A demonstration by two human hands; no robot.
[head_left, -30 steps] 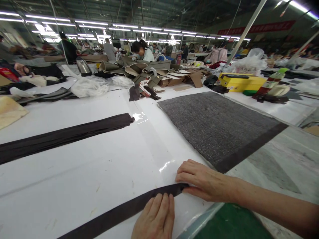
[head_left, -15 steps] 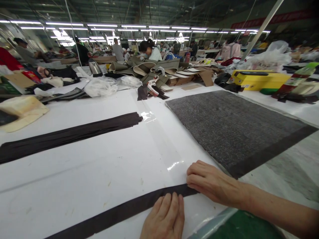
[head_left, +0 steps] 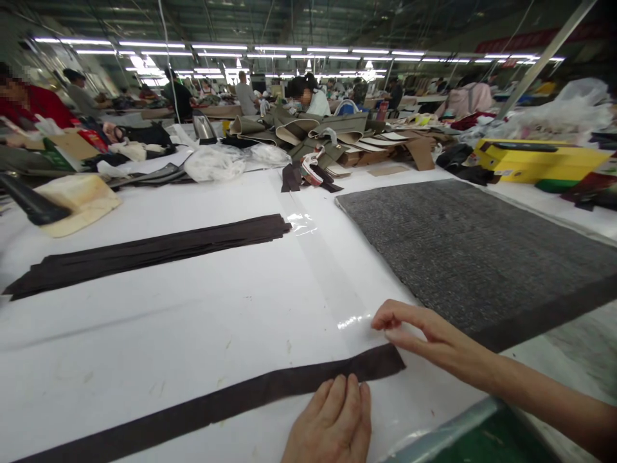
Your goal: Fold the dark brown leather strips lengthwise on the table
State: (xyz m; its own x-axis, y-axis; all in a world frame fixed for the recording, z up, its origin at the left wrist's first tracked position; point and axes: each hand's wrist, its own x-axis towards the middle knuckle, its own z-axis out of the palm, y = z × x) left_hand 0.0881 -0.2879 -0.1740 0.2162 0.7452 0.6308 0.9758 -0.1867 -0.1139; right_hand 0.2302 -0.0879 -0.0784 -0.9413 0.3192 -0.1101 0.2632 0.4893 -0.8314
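A long dark brown fabric strip (head_left: 212,409) runs across the white table from the lower left, its cut end beside my right hand. My left hand (head_left: 332,418) lies flat with its fingertips on the strip's near edge, holding nothing. Just beyond the strip's right end, my right hand (head_left: 417,328) hovers with thumb and fingers apart, and nothing shows between them. A stack of similar dark strips (head_left: 159,252) lies farther back on the left. On the right rests a grey textured sheet (head_left: 482,251) with a dark band along its near edge.
Behind the stack stands a cream block (head_left: 87,202) with a black handle-like part. A clear plastic bag (head_left: 216,161), piled olive pieces (head_left: 294,128) and a yellow box (head_left: 535,161) line the table's far side. Several people work in the background.
My right hand has let go of the strip and opened, uncovering its end. My left hand stays on the strip. The view has swung slightly left.
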